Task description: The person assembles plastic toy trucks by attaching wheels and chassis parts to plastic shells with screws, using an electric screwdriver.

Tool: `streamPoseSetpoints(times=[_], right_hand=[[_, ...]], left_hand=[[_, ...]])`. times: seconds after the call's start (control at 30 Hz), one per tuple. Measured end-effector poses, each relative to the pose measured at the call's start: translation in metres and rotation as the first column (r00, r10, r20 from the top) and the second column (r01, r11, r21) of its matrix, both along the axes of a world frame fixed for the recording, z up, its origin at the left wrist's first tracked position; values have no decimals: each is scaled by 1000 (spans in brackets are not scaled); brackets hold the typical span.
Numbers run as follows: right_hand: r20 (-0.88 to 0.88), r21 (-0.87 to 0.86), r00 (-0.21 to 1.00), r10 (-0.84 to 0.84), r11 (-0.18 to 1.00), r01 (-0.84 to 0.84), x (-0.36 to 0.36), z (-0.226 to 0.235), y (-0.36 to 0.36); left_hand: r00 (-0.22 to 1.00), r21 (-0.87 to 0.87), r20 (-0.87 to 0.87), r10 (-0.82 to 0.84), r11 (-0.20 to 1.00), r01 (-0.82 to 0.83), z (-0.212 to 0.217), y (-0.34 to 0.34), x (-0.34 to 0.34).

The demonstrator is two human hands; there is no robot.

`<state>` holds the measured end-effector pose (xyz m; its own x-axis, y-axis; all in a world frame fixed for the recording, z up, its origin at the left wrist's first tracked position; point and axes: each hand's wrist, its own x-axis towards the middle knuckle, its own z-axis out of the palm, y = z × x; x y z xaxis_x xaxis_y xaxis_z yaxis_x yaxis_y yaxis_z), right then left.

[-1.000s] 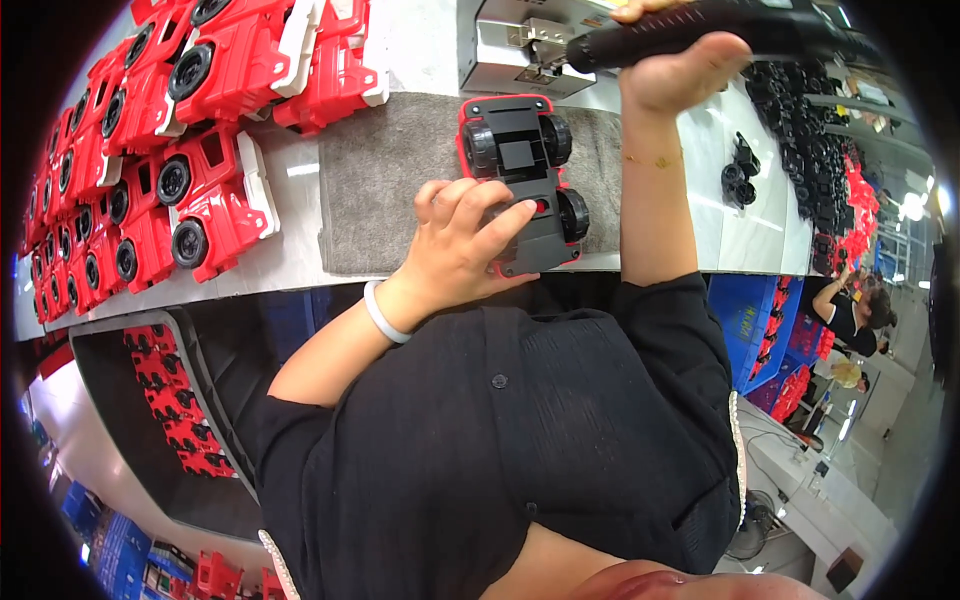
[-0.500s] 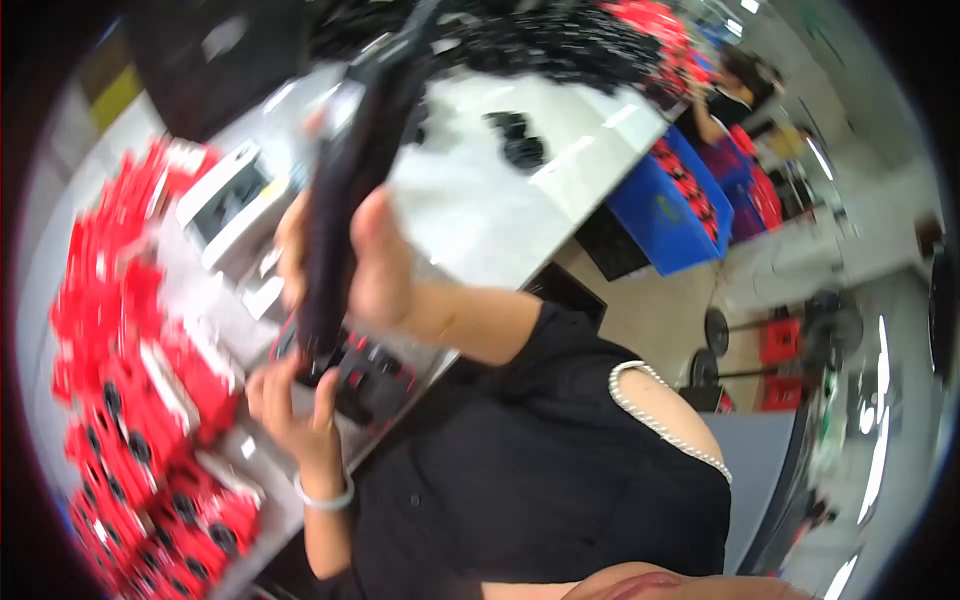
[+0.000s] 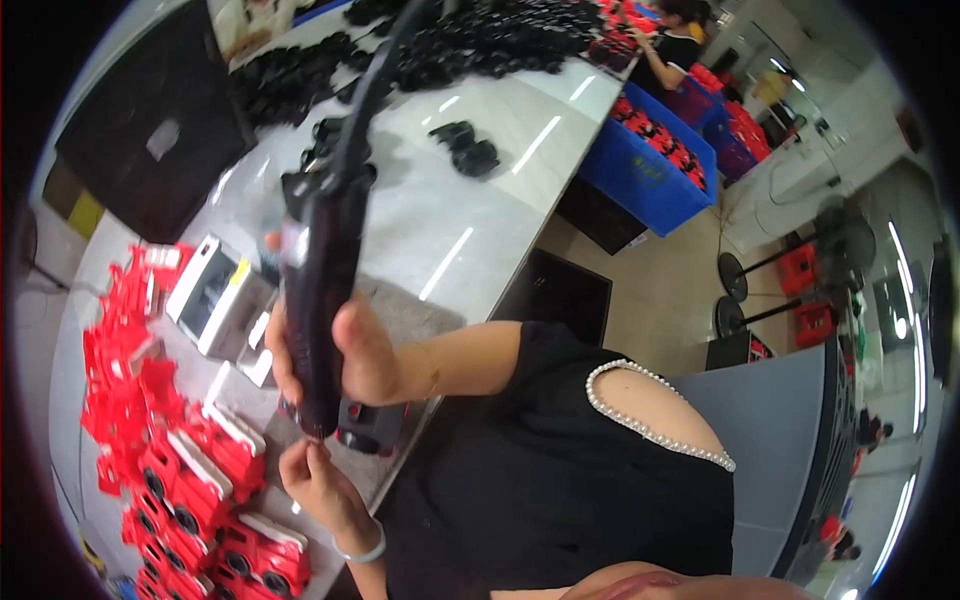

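Note:
My right hand (image 3: 350, 360) is wrapped round a black electric screwdriver (image 3: 325, 290), its cable rising from the top and its tip pointing down. Directly beneath that tip, my left hand (image 3: 325, 490) has thumb and finger pinched together. Whatever sits between those fingertips is too small to make out. A dark toy part with red bits (image 3: 370, 425) lies on the grey mat (image 3: 415, 310), just beside the screwdriver's tip and partly hidden by my right hand.
Red toy car bodies (image 3: 200, 480) are heaped on the left. A white boxy device (image 3: 210, 300) stands near them. Black parts (image 3: 465, 150) lie on the white table (image 3: 420, 230), with a large black pile (image 3: 490, 40) beyond. Blue crates (image 3: 650, 170) and a co-worker (image 3: 675, 50) are at the far right.
My left fingers, spread before, are now pinched at the screwdriver's tip. The screwdriver and my right hand sit lower in the picture, and the whole view has shifted.

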<state>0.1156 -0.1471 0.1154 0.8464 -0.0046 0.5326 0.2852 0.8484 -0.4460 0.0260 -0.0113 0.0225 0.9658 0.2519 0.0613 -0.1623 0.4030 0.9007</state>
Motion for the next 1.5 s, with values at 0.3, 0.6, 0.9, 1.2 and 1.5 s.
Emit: streamPoseSetpoints(times=[0.3,0.6,0.9,1.2,1.5], right_hand=[[272,-101,950,153,986,-130,-2,-5,-11],[268,-199,947,179,972,-128,-6,-14,-5],[345,-291,919,190,953,-87,-15,-15,-17],[310,-260,951,-19,960,104,-3,11,-85],[290,-341,957,-16,932,119,-8,6,-99]], left_hand=[[954,-558,-46,-298,799,223,1,-8,-8],[926,-640,-93,-365,734,225,-4,-8,-8],[898,-685,-61,-436,672,280,-16,-20,-7],[942,866,240,-233,490,-100,-11,-60,36],[920,981,130,-371,183,-64,-36,-54,33]])
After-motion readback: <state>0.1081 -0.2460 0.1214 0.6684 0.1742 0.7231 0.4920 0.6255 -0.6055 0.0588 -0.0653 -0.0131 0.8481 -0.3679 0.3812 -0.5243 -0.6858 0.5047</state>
